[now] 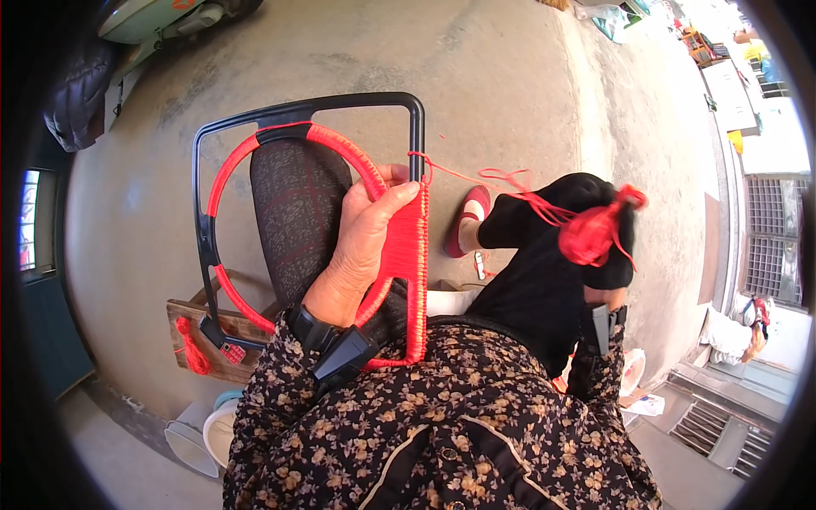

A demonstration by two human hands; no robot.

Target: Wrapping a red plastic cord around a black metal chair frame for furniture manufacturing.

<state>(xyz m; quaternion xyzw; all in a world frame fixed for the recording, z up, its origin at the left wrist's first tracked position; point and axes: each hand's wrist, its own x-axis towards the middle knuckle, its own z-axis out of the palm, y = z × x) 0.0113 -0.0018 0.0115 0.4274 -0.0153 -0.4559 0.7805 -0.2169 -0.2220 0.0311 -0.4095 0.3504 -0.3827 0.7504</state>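
My left hand (365, 229) is closed on a black tubular frame (357, 100) with rounded corners and a ring inside it. Red cord (416, 255) is wound tightly in rows around the frame's right side, under my thumb. More red winding covers much of the ring (344, 149), with bare black stretches between. From the frame's upper right bar a loose red strand runs to a bundle of red cord (591, 238), blurred, by my right knee. Of my right hand (605, 297) only a little skin near the wrist shows; its fingers are hidden around the dark cloth and bundle.
A wooden stool (183, 319) at the left carries a hank of red cord (194, 347). White buckets (191, 446) stand below it. My red shoe (470, 217) rests on the concrete floor (501, 68). A metal floor grate (699, 427) lies at the lower right.
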